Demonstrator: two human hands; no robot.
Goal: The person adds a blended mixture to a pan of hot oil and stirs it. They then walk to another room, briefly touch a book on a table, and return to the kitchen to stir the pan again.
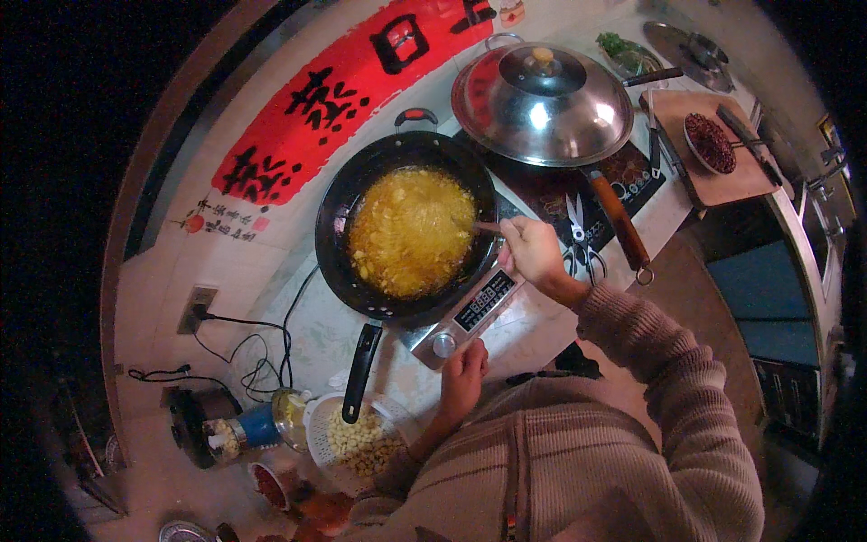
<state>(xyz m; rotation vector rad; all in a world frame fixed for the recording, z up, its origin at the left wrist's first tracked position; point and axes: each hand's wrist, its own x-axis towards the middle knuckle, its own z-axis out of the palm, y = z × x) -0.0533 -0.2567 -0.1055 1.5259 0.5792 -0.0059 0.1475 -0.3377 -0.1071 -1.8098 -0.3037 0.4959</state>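
My right hand (535, 254) grips the handle of a utensil (486, 227), whose working end is sunk out of sight in the yellow bubbling oil (410, 230). Bits of food float in this oil, which fills the bottom of a black wok (339, 284). Under the wok is an induction cooker (484, 301) with a lit display and a round knob (443, 345). Close to that knob, at the cooker's front edge, my left hand (466, 371) is curled with nothing visible in it. The wok's long black handle (362, 372) points toward the lower left.
A lidded steel wok (542, 129) covers a second cooktop, with scissors (579, 234) beside its wooden handle. Rightward, a cutting board (731, 186) bears a bowl of dark red pieces (710, 142) and a knife (748, 142). A white colander (325, 433) holds peeled cloves or nuts; cords (288, 345) trail nearby.
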